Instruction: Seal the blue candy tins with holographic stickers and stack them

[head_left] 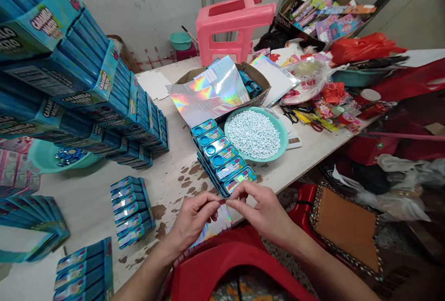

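Note:
My left hand [194, 220] and my right hand [260, 210] meet at the table's near edge, fingertips pinched together on a small thing too tiny to name. Under them lies a shiny holographic sheet [215, 227], partly hidden by my left hand. Just beyond my fingers runs a row of small blue candy boxes [222, 157], lined up on end. To the right of that row stands a teal bowl [283, 129] filled with pale blue-white candies [253, 134].
A tall stack of blue cartons [79, 78] fills the left. Smaller box stacks [132, 210] sit at lower left. A cardboard tray with holographic sheets [208, 90], a pink stool [232, 22], scissors [290, 115] and assorted clutter lie behind. A red item [222, 259] sits in my lap.

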`<state>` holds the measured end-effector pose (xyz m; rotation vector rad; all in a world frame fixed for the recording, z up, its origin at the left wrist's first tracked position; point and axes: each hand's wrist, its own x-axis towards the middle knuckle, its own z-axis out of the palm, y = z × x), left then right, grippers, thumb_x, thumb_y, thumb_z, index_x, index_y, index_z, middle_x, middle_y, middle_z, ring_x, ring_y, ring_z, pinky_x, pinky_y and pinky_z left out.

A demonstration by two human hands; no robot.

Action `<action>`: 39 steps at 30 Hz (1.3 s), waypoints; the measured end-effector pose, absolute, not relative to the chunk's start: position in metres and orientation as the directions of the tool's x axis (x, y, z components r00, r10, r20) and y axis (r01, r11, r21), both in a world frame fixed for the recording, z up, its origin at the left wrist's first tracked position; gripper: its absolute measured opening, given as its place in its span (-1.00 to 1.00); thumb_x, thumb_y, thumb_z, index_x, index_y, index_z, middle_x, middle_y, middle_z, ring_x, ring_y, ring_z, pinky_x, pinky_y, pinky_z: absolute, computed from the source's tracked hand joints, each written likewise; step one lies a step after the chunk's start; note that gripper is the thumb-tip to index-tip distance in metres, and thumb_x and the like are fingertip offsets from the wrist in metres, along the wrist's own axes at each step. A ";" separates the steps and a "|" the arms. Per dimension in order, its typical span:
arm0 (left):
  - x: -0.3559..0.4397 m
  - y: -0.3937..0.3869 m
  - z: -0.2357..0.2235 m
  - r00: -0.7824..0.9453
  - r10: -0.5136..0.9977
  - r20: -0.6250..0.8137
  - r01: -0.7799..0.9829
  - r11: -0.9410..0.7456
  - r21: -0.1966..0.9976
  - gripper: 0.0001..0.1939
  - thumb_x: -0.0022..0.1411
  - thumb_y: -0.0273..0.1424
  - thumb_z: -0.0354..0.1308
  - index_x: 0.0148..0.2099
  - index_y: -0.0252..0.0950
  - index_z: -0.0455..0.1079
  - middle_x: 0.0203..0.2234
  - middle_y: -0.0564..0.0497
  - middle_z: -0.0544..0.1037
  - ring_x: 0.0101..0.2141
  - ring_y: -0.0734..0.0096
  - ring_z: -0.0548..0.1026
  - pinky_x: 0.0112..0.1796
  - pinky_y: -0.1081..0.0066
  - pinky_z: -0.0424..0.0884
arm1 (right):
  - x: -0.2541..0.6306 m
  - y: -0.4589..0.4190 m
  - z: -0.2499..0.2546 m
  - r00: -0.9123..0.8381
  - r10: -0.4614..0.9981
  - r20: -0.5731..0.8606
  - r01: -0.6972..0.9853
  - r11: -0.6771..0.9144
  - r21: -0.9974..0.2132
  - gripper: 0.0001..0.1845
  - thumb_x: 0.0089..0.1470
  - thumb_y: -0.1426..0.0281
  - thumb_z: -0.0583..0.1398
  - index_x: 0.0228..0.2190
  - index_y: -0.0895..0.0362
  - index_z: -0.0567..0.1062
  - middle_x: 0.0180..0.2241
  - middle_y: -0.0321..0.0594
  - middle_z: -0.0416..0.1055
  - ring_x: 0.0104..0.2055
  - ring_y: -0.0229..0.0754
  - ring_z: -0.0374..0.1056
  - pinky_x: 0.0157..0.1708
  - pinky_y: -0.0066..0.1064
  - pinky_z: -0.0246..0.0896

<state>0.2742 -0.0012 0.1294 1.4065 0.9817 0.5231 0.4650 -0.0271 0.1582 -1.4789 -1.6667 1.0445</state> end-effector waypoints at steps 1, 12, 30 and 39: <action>0.279 0.004 0.131 0.507 0.820 -0.265 0.227 0.170 0.959 -0.70 0.24 -0.20 -0.02 -0.28 -0.31 0.41 -0.60 0.04 0.38 -0.55 0.50 0.33 -0.50 0.51 0.27 | 0.464 -0.021 0.158 -0.095 0.995 -0.005 0.484 0.041 -0.874 -0.88 0.09 0.34 0.16 -0.45 0.10 0.41 -0.47 -0.32 0.38 -0.41 -0.28 0.28 -0.40 -0.48 0.17; 0.295 0.057 0.132 0.332 0.924 -0.189 0.177 0.135 0.975 -0.79 0.24 -0.25 -0.06 -0.13 -0.24 0.12 -0.57 0.17 0.36 -0.62 0.58 0.29 -0.56 0.57 0.21 | 0.472 0.053 0.151 0.036 0.978 0.207 0.699 0.124 -0.705 -0.94 -0.01 0.40 0.20 -0.49 0.10 0.46 -0.22 -0.17 0.30 -0.08 -0.09 0.22 -0.08 -0.20 0.13; 0.281 0.042 0.021 0.086 0.957 -0.276 0.454 0.209 0.866 -0.68 0.22 -0.08 -0.09 -0.20 -0.24 0.17 -0.58 0.14 0.35 -0.55 0.47 0.36 -0.47 0.49 0.25 | 0.500 0.076 0.117 0.236 0.965 -0.114 0.093 -0.139 -0.986 -0.76 -0.14 0.25 0.23 -0.40 0.12 0.40 -0.41 -0.32 0.38 -0.43 -0.28 0.30 -0.44 -0.45 0.20; 0.241 -0.028 -0.075 0.314 0.623 -0.716 0.929 -0.045 0.368 -0.74 0.19 -0.28 -0.01 -0.23 -0.27 0.44 -0.31 -0.06 0.53 -0.27 0.32 0.44 -0.31 0.46 0.22 | 0.482 -0.075 -0.037 0.328 0.869 -0.369 0.124 -0.427 -0.896 -0.74 0.02 0.20 0.13 -0.46 0.15 0.42 -0.53 -0.28 0.35 -0.52 -0.26 0.25 -0.55 -0.45 0.20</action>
